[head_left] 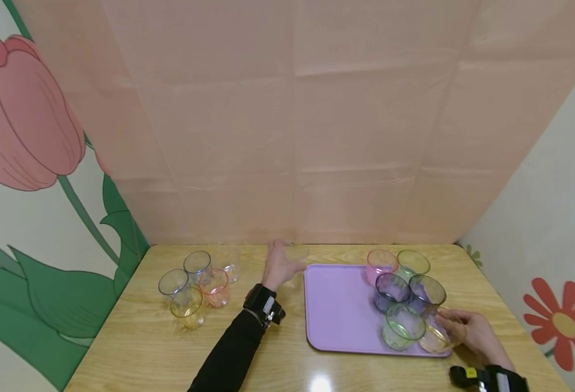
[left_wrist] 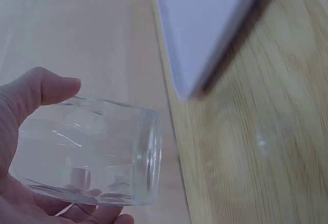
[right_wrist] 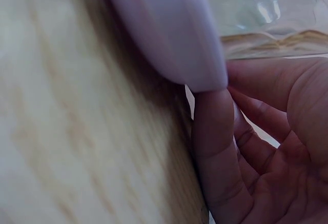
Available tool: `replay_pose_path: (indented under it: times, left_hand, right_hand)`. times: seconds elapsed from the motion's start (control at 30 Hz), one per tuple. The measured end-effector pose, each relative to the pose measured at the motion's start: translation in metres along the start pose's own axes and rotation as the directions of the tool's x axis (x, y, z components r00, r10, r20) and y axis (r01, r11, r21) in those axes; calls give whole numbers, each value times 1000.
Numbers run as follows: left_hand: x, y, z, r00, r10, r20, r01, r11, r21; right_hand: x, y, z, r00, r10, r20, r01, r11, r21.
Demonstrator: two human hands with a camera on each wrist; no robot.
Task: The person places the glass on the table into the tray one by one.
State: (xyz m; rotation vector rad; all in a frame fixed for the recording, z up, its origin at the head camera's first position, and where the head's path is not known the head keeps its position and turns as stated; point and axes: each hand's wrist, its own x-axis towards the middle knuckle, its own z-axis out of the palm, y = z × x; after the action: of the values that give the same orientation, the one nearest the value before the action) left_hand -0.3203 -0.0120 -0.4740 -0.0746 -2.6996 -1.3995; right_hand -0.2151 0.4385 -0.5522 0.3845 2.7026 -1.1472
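My left hand is near the back edge of the table, left of the lilac tray. It holds a clear drinking glass, thumb on one side and fingers on the other; from the head view the glass is faint. At the tray's front right corner, my right hand pinches the rim. In the right wrist view the thumb lies along the tray edge with a finger beneath. An amber glass stands beside that thumb, partly covered by it.
Also on the tray's right half stand a pink glass, green glasses and dark bluish glasses. Several tinted glasses and a clear glass stand grouped on the table's left. Walls border the table's back and sides.
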Motion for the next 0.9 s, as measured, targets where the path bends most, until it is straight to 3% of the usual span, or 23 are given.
replay_pose_path:
  times: [0.17,0.4,0.73,0.9]
  left_hand:
    - [-2,11,11,1000,-12,13,11,1000,8]
    - [-3,14,22,999,25,48,-24,1000,-10]
    - [-3,22,39,989,-4,145,31,981,-190]
    - [-3,29,47,988,24,150,3,984,-180]
  right_hand:
    - [-1,-1,1,1000,-4,-4,4,1000,23]
    - [0,-1,0,1000,-1,0,1,1000,9]
    - [3,2,0,1000,-21,17,22,999,-27]
    - [3,0,0,1000,-5,-1,5,1000,-28]
